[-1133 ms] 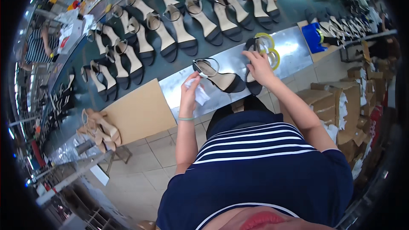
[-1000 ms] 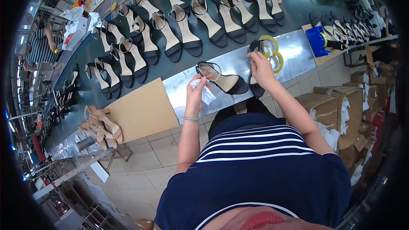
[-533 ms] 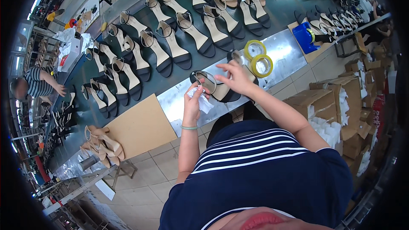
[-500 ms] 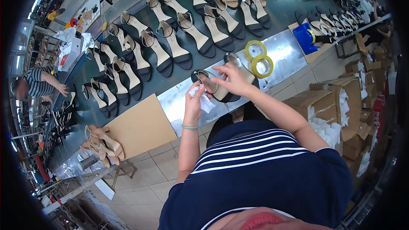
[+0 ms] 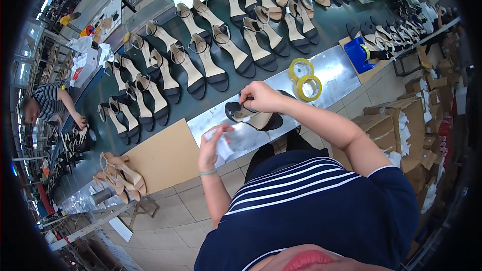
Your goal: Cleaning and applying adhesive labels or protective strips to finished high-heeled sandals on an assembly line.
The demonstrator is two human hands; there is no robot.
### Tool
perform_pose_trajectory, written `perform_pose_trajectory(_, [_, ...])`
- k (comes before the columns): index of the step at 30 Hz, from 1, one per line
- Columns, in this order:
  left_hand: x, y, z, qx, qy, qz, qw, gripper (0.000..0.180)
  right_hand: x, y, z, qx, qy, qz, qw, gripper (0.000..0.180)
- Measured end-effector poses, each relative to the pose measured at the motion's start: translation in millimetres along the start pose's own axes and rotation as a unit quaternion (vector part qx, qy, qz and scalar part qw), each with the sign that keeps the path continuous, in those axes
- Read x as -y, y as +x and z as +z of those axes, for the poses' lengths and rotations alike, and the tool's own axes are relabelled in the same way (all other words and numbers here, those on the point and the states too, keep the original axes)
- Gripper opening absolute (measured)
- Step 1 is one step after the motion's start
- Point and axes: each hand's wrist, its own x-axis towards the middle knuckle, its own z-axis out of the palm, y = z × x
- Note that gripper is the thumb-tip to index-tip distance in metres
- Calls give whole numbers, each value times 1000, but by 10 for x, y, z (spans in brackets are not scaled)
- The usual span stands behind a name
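Note:
Just in front of me a black-and-beige sandal [image 5: 261, 121] lies on the shiny metal sheet [image 5: 331, 78] at the bench edge. My right hand [image 5: 262, 97] is closed in a pinch at the strap by its heel end. Part of a second sandal shows behind my right forearm, mostly hidden. To the left, apart from the sandal, my left hand [image 5: 211, 148] holds a crumpled white tissue [image 5: 224, 147] between thumb and fingers. Two rolls of yellow tape [image 5: 309, 88] lie right of my right hand.
Rows of black-toed sandals [image 5: 206, 62] cover the green bench beyond. A brown board [image 5: 160, 158] and beige heeled sandals [image 5: 120, 176] are at the left. A blue tape dispenser [image 5: 357, 55] sits at the right, with cardboard boxes [image 5: 401, 125] below. At the far left another person [image 5: 47, 101] handles shoes.
My left hand has drawn away from the sandal, down and left, with the tissue. The right hand has shifted left onto the strap. The other person's arm has lowered to the shoes.

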Motion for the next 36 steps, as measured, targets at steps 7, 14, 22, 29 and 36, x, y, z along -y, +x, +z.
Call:
perform_pose_trajectory(7, [50, -144, -396, -136, 15, 60, 989, 36, 793, 157, -381, 286, -249, -173, 909, 13])
perform_pose_trajectory(14, [168, 70, -107, -109, 13, -5, 994, 43, 1115, 66, -75, 356, -426, -253, 792, 12])
perform_pose_trajectory(22, [771, 374, 53, -49, 23, -45, 997, 45, 554, -415, 286, 359, -452, -406, 708, 17])
perform_pose_trajectory(29, [903, 323, 69, -59, -6, -41, 997, 41, -121, -1156, -14, -121, -54, -1, 991, 43])
perform_pose_trajectory(36, [903, 340, 155, -64, -26, -53, 996, 43, -1078, -1232, 873, -122, 487, 403, 765, 78])
